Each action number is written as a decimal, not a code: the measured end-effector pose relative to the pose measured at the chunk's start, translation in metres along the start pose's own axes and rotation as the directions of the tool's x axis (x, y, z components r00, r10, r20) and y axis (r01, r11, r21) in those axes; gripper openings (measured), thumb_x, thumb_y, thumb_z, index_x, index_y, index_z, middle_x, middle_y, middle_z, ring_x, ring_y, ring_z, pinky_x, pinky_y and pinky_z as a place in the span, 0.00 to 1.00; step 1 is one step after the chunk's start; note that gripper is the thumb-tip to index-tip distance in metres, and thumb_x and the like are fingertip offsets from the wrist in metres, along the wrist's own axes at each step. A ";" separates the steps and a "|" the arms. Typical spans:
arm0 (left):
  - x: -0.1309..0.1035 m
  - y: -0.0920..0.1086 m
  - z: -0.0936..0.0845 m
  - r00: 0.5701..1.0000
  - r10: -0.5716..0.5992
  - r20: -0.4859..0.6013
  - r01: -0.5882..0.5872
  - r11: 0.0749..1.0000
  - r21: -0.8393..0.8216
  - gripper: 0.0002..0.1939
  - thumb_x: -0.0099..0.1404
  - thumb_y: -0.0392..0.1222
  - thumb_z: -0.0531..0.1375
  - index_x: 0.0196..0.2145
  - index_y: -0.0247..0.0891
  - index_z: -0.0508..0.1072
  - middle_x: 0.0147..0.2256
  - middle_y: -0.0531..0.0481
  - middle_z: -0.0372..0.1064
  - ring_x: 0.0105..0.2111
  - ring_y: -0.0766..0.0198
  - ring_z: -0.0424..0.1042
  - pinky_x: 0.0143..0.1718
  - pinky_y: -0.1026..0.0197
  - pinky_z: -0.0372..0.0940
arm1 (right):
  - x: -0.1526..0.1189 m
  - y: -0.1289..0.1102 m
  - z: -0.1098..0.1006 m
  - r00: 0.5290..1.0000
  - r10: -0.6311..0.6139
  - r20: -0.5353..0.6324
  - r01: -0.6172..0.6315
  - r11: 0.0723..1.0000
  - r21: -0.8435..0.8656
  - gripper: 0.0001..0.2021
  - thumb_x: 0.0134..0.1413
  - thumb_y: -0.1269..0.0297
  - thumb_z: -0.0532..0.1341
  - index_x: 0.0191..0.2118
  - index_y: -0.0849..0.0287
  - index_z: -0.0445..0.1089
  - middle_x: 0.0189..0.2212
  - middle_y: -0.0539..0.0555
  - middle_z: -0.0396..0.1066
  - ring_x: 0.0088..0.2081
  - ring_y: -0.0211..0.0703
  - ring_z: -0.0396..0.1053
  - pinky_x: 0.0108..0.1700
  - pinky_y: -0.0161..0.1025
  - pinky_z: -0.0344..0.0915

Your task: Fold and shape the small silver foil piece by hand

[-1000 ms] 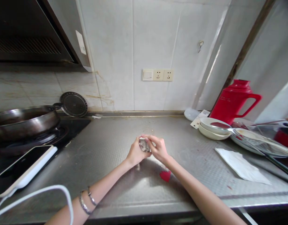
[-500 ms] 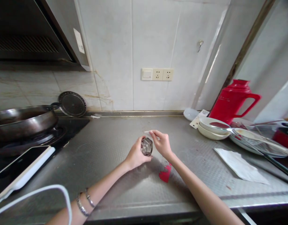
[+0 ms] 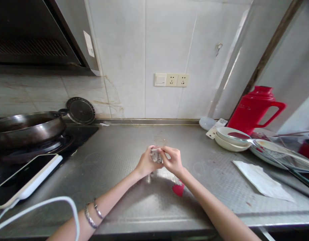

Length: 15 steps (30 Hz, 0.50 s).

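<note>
My left hand [image 3: 147, 161] is closed around a small, round, see-through glass [image 3: 155, 156] that looks faceted, its face turned up toward me. The fingers of my right hand [image 3: 172, 160] pinch a thin white piece [image 3: 156, 147] over the glass's upper edge; its kind is too small to make out. Both hands touch the glass above the metal worktop [image 3: 114, 157]. Below them lies a red, heart-shaped flat thing [image 3: 178, 189], partly beside my right forearm.
Left, a steel pan [image 3: 31, 129] stands on the black stove, near a phone [image 3: 26, 180] with a white cable. On the right are stacked bowls [image 3: 232, 143], a white paper sheet [image 3: 262, 180], a red thermos jug [image 3: 254, 108] and dishes with long-handled utensils.
My right hand has moved down and closer to my left, bringing the white piece onto the glass. The glass has tilted and now shows lighter. The whole view has shifted slightly.
</note>
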<state>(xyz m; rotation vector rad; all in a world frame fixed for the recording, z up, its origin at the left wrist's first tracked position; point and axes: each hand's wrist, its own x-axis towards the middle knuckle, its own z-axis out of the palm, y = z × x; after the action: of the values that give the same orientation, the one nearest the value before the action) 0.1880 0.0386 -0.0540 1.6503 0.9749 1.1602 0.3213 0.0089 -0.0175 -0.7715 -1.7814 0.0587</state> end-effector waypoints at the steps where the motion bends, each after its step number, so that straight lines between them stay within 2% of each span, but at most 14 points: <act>1: 0.001 0.001 -0.001 1.000 -0.017 -0.015 0.017 1.000 0.018 0.35 0.39 0.36 0.70 0.46 0.38 0.63 0.40 0.48 0.72 0.37 0.59 0.71 0.40 0.57 0.66 | 0.000 -0.001 -0.001 1.000 0.003 -0.005 -0.003 1.000 0.003 0.13 0.60 0.65 0.53 0.31 0.59 0.74 0.24 0.53 0.75 0.24 0.37 0.72 0.29 0.31 0.65; 3: 0.003 0.006 -0.004 0.997 -0.067 -0.027 0.068 0.997 0.045 0.31 0.42 0.38 0.69 0.44 0.36 0.64 0.37 0.48 0.72 0.33 0.61 0.71 0.35 0.59 0.67 | 0.001 0.000 -0.003 0.998 0.044 -0.036 -0.044 0.999 0.005 0.14 0.60 0.63 0.54 0.28 0.60 0.73 0.21 0.51 0.73 0.21 0.35 0.69 0.26 0.30 0.63; 5: 0.003 0.013 -0.007 0.992 -0.124 -0.029 0.124 0.992 0.007 0.29 0.43 0.38 0.69 0.43 0.35 0.65 0.33 0.50 0.71 0.28 0.64 0.70 0.29 0.62 0.66 | 0.004 0.005 -0.005 0.984 0.136 -0.118 -0.137 0.991 0.001 0.15 0.61 0.61 0.54 0.28 0.61 0.73 0.19 0.50 0.70 0.20 0.34 0.66 0.24 0.29 0.60; 8: 0.000 0.024 -0.008 0.994 -0.104 -0.014 0.103 0.993 -0.059 0.28 0.42 0.39 0.70 0.40 0.35 0.65 0.29 0.53 0.69 0.27 0.67 0.68 0.27 0.65 0.65 | 0.009 0.017 -0.008 0.935 0.260 -0.242 -0.268 0.963 0.001 0.15 0.61 0.58 0.54 0.33 0.61 0.74 0.23 0.51 0.73 0.23 0.36 0.68 0.25 0.30 0.62; 10: -0.002 0.027 -0.007 0.996 -0.090 0.019 0.091 0.993 -0.079 0.25 0.43 0.41 0.70 0.38 0.35 0.65 0.28 0.55 0.67 0.25 0.69 0.67 0.25 0.67 0.64 | 0.011 0.023 -0.008 0.942 0.256 -0.216 -0.260 0.965 0.007 0.14 0.61 0.59 0.54 0.36 0.59 0.75 0.30 0.53 0.77 0.29 0.40 0.73 0.31 0.32 0.66; 12: -0.004 0.029 -0.005 0.993 -0.102 0.052 0.108 0.988 -0.110 0.24 0.44 0.42 0.69 0.38 0.35 0.65 0.27 0.55 0.65 0.24 0.69 0.65 0.22 0.67 0.63 | 0.009 0.025 -0.005 0.970 0.214 -0.119 -0.212 0.977 0.029 0.12 0.61 0.61 0.55 0.38 0.57 0.76 0.35 0.54 0.78 0.36 0.43 0.75 0.38 0.34 0.69; 15: -0.006 0.032 -0.003 0.986 -0.144 0.081 0.156 0.975 -0.156 0.22 0.46 0.42 0.67 0.38 0.35 0.66 0.27 0.54 0.65 0.24 0.68 0.66 0.20 0.67 0.64 | 0.004 0.023 0.001 0.982 0.185 -0.036 -0.182 0.980 0.077 0.11 0.60 0.63 0.55 0.40 0.55 0.75 0.38 0.54 0.78 0.37 0.44 0.76 0.39 0.36 0.71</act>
<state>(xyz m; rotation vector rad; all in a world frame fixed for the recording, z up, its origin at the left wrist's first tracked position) 0.1876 0.0238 -0.0249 1.4528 0.9204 1.0456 0.3300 0.0293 -0.0235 -0.8759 -1.6548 0.2276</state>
